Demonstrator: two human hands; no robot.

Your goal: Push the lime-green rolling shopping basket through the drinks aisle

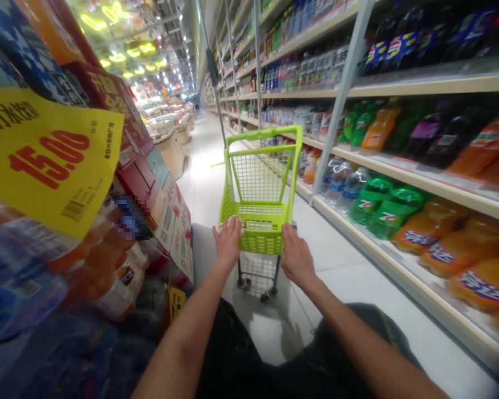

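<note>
A small lime-green child-size shopping cart [260, 244] stands upright on the floor in front of me, its plastic basket set on a dark wheeled frame. My left hand [228, 241] grips the near left corner of the rim, fingers laid over the top. On the near right corner, my right hand [296, 255] is closed round the edge. A thin dark pole [212, 66] rises from the cart's far left side. Through the basket's open grid I see no goods inside.
Shelves [403, 91] of bottled drinks run along the right, with orange soda bottles [449, 252] low down. On the left, stacked drink packs and cartons [174, 221] crowd close, below a yellow price sign [52, 160]. A pale tiled aisle [203, 144] leads ahead.
</note>
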